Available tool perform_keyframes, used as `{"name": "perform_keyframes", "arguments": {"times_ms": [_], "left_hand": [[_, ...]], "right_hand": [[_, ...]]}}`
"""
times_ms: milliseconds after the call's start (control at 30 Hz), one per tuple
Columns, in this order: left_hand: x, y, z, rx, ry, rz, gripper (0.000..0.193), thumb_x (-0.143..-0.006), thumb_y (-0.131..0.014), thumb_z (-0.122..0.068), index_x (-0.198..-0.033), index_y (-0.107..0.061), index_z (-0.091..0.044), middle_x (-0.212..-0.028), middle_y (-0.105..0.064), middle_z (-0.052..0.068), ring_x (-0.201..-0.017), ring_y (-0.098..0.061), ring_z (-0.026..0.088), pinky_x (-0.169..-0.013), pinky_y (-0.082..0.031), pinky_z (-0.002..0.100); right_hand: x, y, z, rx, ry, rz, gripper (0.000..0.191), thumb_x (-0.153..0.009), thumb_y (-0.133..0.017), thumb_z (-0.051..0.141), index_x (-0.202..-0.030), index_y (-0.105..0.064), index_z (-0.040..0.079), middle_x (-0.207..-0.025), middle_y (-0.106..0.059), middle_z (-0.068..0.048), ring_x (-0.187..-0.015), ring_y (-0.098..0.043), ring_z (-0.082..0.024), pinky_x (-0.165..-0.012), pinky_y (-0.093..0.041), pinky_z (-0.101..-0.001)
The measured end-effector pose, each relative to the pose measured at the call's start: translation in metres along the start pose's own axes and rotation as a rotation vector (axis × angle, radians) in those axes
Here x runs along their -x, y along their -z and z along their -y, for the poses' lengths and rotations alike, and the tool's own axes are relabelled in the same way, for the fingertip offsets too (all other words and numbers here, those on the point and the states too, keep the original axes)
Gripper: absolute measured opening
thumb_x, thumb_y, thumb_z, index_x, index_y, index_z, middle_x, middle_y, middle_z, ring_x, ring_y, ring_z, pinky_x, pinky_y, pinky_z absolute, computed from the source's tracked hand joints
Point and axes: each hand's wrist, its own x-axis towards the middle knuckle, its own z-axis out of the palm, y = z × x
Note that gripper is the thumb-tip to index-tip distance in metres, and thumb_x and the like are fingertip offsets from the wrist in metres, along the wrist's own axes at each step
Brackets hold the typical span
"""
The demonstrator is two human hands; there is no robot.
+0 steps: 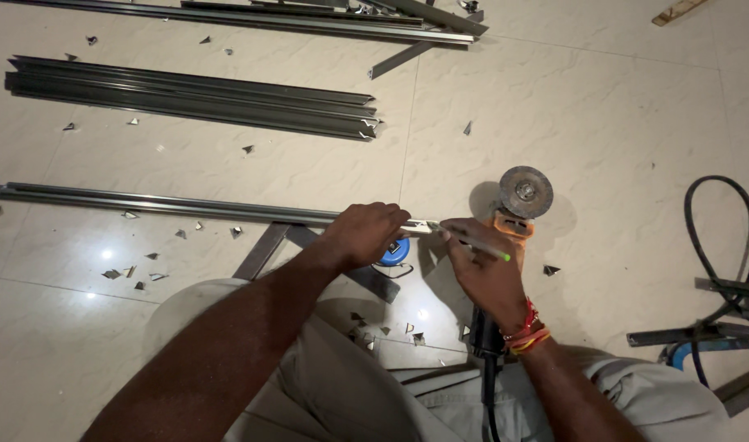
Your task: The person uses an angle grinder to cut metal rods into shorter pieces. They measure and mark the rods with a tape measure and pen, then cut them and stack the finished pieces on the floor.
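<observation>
Marking a metal strip on the floor.
Left hand (pixel 366 233) fingers clamp the long metal strip (pixel 161 203) near its end; right hand (pixel 485 266) fingers pinch what looks like a marker (pixel 477 244), tip just beside the left fingers.

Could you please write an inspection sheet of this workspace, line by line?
Surface: pale glossy tiled floor, with light reflections.
Job's things: long grey metal profile lying on the floor; thin pen with green tip at its right end.
Clutter: small metal offcuts scattered about; blue round tape measure beneath the profile.
Grippers: left hand presses on the profile end; right hand holds the pen.
Cables: black hose or cable loop at right; black cord of the orange angle grinder.
Surroundings: stack of grey metal profiles further away; more metal pieces at right.
</observation>
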Motion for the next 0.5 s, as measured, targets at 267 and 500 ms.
{"name": "perform_keyframes", "arguments": {"times_ms": [267,500], "left_hand": [[0.0004,-0.0005,0.0001,0.014,-0.013,-0.024,0.031,-0.096,-0.063,-0.025,-0.121,-0.062,-0.007,-0.111,-0.068,0.013,-0.105,-0.065,0.033,-0.086,-0.053,0.046],[0.0010,0.0027,-0.0013,0.017,0.025,0.029,0.031,-0.095,-0.063,-0.022,-0.122,-0.062,-0.007,-0.111,-0.068,0.012,-0.106,-0.065,0.033,-0.087,-0.053,0.046]], "right_hand": [[0.0004,0.0078,-0.0054,0.000,-0.021,0.069,0.015,-0.090,-0.070,0.011,-0.102,-0.076,0.003,-0.085,-0.077,-0.005,-0.069,-0.069,-0.007,-0.059,-0.054,-0.0214],[0.0007,-0.0010,0.0035,-0.101,-0.063,0.028,0.020,-0.093,-0.067,0.015,-0.108,-0.075,0.003,-0.093,-0.076,-0.007,-0.072,-0.066,-0.012,-0.053,-0.049,-0.0260]]}}
